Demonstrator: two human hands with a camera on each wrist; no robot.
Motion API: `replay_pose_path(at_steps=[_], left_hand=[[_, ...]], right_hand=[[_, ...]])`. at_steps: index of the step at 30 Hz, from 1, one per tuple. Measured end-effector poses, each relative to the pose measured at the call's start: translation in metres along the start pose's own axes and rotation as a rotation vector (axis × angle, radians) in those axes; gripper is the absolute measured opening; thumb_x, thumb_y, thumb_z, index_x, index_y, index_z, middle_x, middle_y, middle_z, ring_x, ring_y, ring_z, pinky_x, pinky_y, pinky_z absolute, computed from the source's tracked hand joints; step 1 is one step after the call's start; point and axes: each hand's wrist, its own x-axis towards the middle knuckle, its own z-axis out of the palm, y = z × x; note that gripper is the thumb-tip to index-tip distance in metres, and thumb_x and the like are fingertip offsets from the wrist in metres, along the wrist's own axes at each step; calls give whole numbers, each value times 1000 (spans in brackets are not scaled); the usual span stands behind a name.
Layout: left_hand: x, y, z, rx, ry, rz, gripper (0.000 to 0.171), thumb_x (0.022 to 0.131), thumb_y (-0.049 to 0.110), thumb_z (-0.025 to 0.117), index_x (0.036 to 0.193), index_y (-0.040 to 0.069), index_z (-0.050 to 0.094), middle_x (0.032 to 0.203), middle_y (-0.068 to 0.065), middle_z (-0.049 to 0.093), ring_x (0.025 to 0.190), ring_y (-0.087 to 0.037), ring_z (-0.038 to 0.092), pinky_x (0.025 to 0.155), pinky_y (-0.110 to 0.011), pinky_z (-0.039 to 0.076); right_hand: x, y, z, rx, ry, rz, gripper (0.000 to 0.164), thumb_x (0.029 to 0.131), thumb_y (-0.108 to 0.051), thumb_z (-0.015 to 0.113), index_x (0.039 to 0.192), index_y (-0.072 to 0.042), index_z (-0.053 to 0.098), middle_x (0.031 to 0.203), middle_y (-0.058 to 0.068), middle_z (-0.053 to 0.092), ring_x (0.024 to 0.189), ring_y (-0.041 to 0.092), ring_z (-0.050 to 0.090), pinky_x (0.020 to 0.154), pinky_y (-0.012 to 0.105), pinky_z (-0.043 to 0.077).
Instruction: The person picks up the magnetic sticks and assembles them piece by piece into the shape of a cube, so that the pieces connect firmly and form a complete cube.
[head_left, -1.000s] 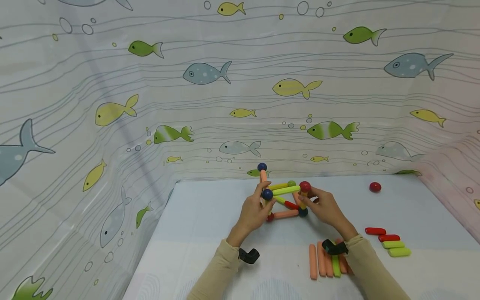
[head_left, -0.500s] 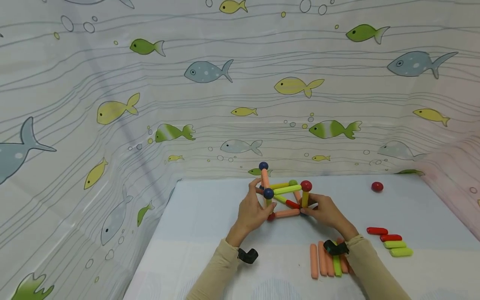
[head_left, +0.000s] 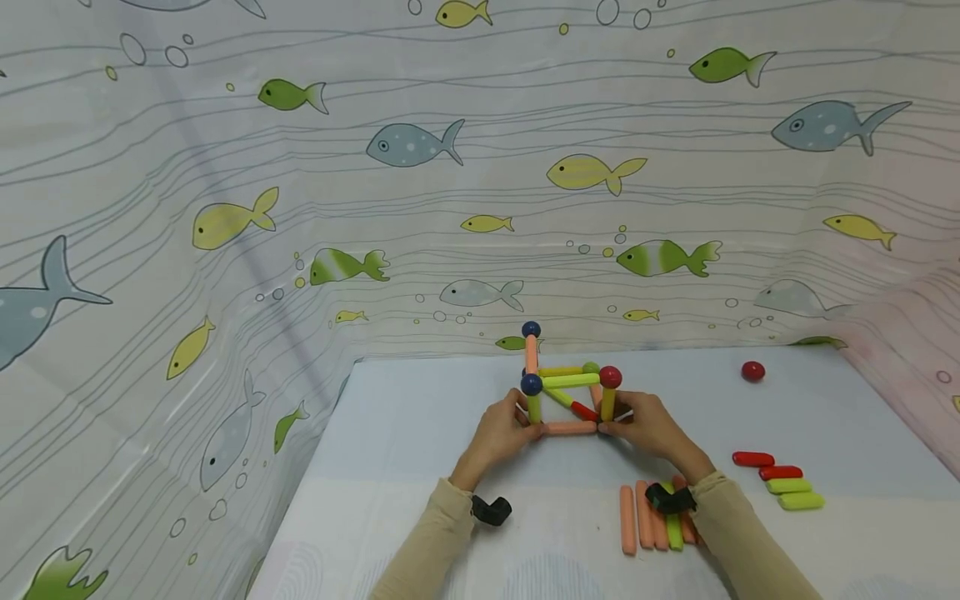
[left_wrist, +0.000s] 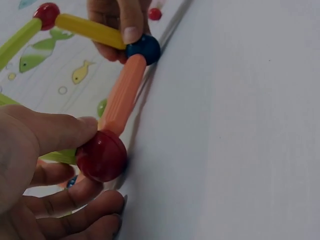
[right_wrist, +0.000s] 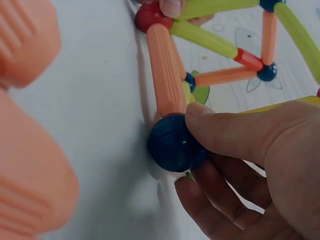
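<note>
A building frame of magnetic sticks and balls (head_left: 572, 381) stands at the table's back middle in the head view. At its lower front left corner, my left hand (head_left: 501, 432) pinches a red ball (left_wrist: 102, 156) between thumb and fingers. My right hand (head_left: 651, 425) holds the dark blue ball (right_wrist: 175, 144) at the lower front right corner. Between those two balls runs an orange stick (head_left: 570, 428). Above the right hand, a yellow stick (head_left: 609, 406) rises to another red ball (head_left: 611, 377). One orange stick (head_left: 532, 354) sticks up at the back left, topped by a blue ball (head_left: 531, 330).
Loose orange sticks (head_left: 627, 521) and a yellow-green one (head_left: 674, 532) lie in a row by the right wrist. Farther right are red sticks (head_left: 753, 459) and yellow-green sticks (head_left: 801, 501). A loose red ball (head_left: 753, 372) sits at the back right, before a fish-print curtain (head_left: 420, 208).
My left hand has slid down from the frame's upper left side to its lower left corner. The right hand has dropped from the yellow stick to the blue ball beneath. The frame has turned slightly.
</note>
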Motion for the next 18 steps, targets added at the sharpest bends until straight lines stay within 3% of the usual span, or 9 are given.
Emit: replay_pose_path(at_steps=[8,18], left_hand=[[2,-8,1,-54,38,11,34,90,26,85,107,8,62,92,-8,73,74,-11,60,63,-25,47],[0,-11,4,-74,17,29,36,91,29,83,111,10,60,91,-2,73,76,-10,60,67,-25,49]], right_hand=[[-1,-4,6,26,6,44,25,91,-10,84,112,-3,72,103,8,76,99,25,72,85,39,64],[-1,-1,5,23,-1,48,24,92,-10,83,111,-4,71,106,7,75,103,25,71,88,41,63]])
